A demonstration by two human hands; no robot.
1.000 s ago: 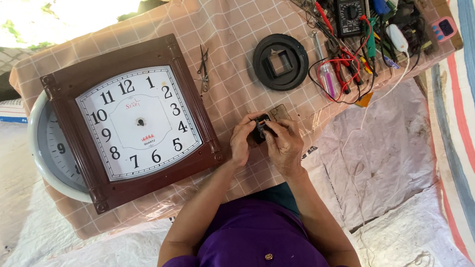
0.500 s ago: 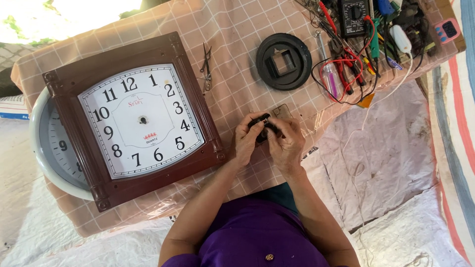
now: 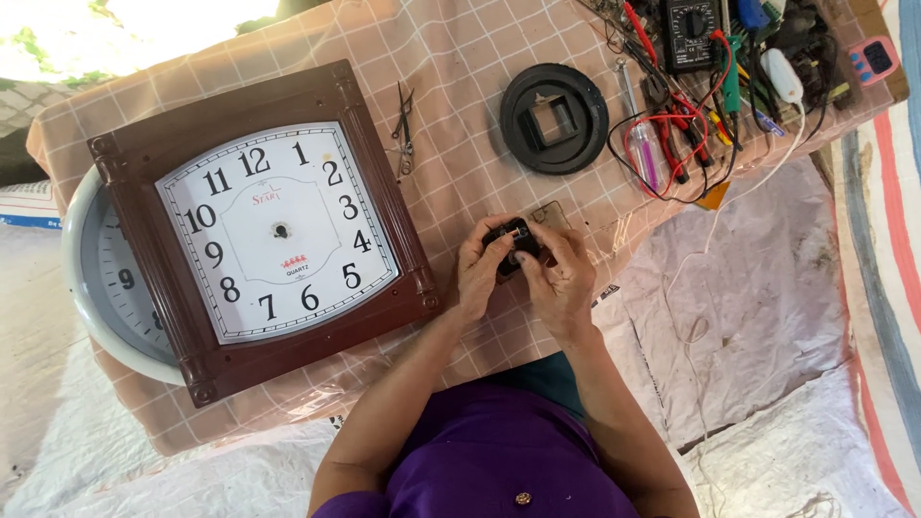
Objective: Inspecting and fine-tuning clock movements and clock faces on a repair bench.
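Fingers of the left hand (image 3: 480, 273) and right hand (image 3: 561, 283) close in a shared grip around a small black clock movement (image 3: 511, 242), held just right of the brown square clock (image 3: 264, 230), below the black round holder (image 3: 554, 117).

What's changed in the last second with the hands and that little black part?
Very little. Both hands, left hand and right hand, still hold the small black part between the fingertips over the checked cloth; only the fingers shifted slightly. Nothing was picked up or let go. The brown square clock, black round ring and tweezers lie as before.
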